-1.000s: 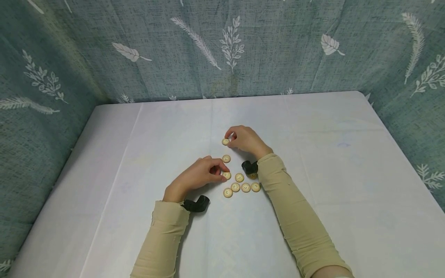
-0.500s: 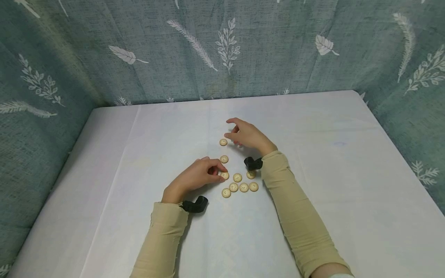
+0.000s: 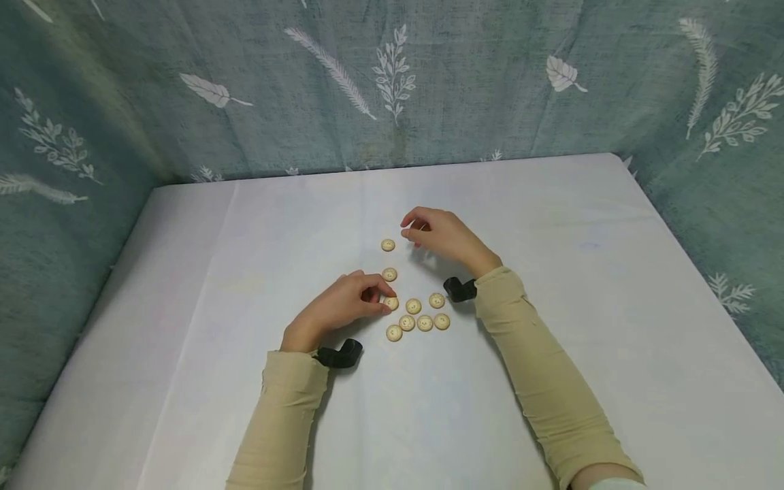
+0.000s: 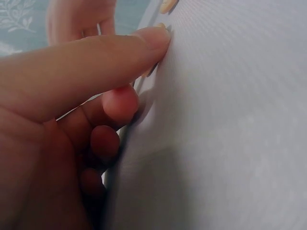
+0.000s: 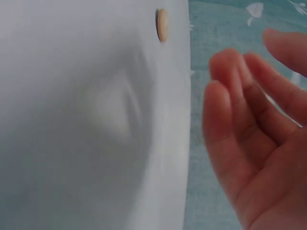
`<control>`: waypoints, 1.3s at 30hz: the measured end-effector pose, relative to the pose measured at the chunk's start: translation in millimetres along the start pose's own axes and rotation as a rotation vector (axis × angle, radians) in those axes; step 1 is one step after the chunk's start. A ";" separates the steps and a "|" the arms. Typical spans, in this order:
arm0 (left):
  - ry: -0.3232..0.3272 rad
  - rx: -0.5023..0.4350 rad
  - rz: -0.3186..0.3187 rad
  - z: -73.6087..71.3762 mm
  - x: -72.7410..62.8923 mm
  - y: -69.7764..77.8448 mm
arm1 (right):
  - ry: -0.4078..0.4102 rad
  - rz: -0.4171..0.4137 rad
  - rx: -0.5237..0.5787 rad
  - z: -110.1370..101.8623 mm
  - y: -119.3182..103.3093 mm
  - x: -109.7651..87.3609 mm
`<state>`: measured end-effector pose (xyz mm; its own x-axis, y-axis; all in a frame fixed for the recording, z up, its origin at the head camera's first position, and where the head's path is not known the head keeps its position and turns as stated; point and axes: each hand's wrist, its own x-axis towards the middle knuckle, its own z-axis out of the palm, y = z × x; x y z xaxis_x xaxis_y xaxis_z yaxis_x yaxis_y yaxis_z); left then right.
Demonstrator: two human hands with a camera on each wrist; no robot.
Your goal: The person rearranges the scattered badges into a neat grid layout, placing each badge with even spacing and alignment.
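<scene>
Farthest button (image 3: 388,245), earlier pinched, lies free of the right grip (image 3: 445,233).

Listed gripped button (image 3: 392,304), partly covered by fingertips of left hand (image 3: 339,306). Could not count holes in other buttons (image 3: 425,323), too small. Lost near edge and near corners of table (image 3: 441,422) outside head view, likewise lower end of left sleeve (image 3: 278,425). Recorded blurred button (image 5: 163,25) in right wrist view, with right hand (image 5: 268,148) cut off at right. Found cropped button (image 4: 168,5) at top of left wrist view.
</scene>
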<state>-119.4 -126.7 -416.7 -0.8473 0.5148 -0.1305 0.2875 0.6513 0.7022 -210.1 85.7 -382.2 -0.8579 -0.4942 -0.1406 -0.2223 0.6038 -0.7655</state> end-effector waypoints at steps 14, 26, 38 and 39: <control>-0.017 0.020 -0.012 -6.0 1.4 -2.8 | -0.033 -0.066 -0.072 -19.1 10.4 -27.6; -0.011 0.005 -0.016 -7.9 0.7 -1.5 | -0.241 -0.016 -0.197 -16.4 14.7 -28.3; -0.012 -0.015 -0.027 -1.3 1.2 -0.2 | -0.361 0.051 -0.268 -4.9 13.5 -33.4; -0.011 -0.016 -0.026 -0.5 1.2 -0.5 | -0.368 0.046 -0.272 -3.9 12.7 -33.7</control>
<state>-120.7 -126.7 -416.8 -0.8494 0.5038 -0.1570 0.2577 0.6557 0.7096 -185.8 112.5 -384.7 -0.6588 -0.6226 -0.4223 -0.3432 0.7482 -0.5677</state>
